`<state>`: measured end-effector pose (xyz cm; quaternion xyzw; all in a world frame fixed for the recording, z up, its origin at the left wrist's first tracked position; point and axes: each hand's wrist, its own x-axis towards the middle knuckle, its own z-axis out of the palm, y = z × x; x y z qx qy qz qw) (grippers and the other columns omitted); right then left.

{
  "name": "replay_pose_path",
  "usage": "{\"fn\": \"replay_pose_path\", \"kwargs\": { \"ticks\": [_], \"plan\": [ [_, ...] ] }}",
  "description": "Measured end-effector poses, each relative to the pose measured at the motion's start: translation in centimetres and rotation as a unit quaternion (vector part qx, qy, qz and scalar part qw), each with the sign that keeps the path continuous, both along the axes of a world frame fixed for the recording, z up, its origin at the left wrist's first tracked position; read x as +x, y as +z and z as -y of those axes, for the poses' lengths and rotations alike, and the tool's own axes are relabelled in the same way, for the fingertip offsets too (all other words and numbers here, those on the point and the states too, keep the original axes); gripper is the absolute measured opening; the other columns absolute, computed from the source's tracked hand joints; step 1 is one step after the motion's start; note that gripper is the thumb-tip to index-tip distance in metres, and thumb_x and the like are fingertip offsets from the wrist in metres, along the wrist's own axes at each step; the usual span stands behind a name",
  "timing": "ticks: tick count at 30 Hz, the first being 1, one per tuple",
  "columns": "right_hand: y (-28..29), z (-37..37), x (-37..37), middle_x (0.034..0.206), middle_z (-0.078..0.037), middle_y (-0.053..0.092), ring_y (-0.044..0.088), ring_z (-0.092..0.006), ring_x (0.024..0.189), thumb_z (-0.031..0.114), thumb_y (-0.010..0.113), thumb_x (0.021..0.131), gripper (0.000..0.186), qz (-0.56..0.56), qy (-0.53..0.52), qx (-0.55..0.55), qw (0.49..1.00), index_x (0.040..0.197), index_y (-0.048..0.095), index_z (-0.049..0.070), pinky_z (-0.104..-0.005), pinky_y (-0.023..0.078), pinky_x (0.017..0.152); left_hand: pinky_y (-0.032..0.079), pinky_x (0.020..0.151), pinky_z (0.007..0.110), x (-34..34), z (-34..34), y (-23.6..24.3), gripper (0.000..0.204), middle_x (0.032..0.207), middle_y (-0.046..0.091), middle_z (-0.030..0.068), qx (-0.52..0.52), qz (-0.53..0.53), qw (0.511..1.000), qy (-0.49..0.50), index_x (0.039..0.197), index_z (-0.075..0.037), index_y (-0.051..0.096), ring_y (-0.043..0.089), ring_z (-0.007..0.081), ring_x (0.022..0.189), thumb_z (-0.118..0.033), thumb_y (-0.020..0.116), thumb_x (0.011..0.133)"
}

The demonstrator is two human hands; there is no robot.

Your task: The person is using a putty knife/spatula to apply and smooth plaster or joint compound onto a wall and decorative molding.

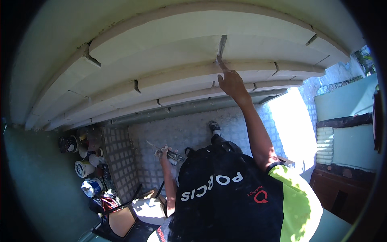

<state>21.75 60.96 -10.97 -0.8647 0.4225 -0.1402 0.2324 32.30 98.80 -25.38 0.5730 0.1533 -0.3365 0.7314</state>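
My right hand (232, 84) reaches up to a wall of pale stepped boards (169, 48), its index finger stretched out and the other fingers curled. The fingertip touches the lower end of a dark upright gap (222, 43) between two boards. Nothing shows in this hand. Down at my left side, my left hand (164, 153) is closed round a shallow grey dish (175, 156) smeared with whitish matter. A thin, pale, blade-like tool (151, 144) sticks out beside those fingers; its handle is hidden.
Several buckets (84, 169) and loose items line the wall at left. Near them stands a chair (121, 221) with a tan panel. Below me is a tiled floor (181, 125), with a bright sunlit patch (296, 125) at right. More dark gaps (137, 86) break the board edges.
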Motion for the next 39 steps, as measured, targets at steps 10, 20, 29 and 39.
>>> {"fn": "replay_pose_path", "kwargs": {
  "ticks": [10,20,29,39],
  "plan": [
    [0.5,-1.6,-0.1,0.074,-0.023,0.063,0.065,-0.0405,0.081,0.011,0.055,0.088,0.046,0.127,-0.026,0.047,0.991,0.133,0.051,0.002,-0.0518,0.05,0.078,0.055,0.067,0.034,0.2,-0.6,1.1,0.026,0.088,0.063,0.0041,-0.035,0.018,0.999,-0.025,0.112,-0.005,0.061,0.068,0.0231,0.075,-0.017,0.065,0.089],
    [-2.0,0.2,-1.4,0.11,-0.019,0.064,0.066,-0.0361,0.095,0.009,0.052,0.091,0.034,0.014,-0.063,-0.177,0.982,0.124,0.062,0.009,-0.0479,0.053,0.081,0.055,0.065,0.033,0.2,-1.0,1.8,0.026,0.089,0.064,0.0064,-0.043,0.01,0.999,-0.008,0.113,-0.004,0.06,0.068,0.0238,0.075,-0.015,0.064,0.089],
    [-1.7,0.6,-1.8,0.108,-0.019,0.066,0.065,-0.036,0.1,0.018,0.05,0.095,0.043,0.075,-0.005,-0.184,0.98,0.137,0.054,0.014,-0.0474,0.053,0.087,0.057,0.065,0.034,-0.1,-0.8,2.4,0.024,0.087,0.064,0.0077,-0.058,-0.002,0.998,0.02,0.111,-0.004,0.06,0.068,0.0233,0.071,-0.013,0.066,0.09],
    [1.3,-2.2,-0.5,0.066,-0.012,0.059,0.057,-0.0251,0.061,0.015,0.06,0.092,0.026,0.118,-0.006,-0.034,0.992,0.115,0.067,0.005,-0.0404,0.047,0.064,0.057,0.061,0.034,-0.7,1.7,4.0,0.022,0.084,0.066,0.0072,-0.034,0.03,0.999,0.005,0.109,-0.003,0.06,0.07,0.0236,0.071,-0.014,0.067,0.091]
  ]
}}
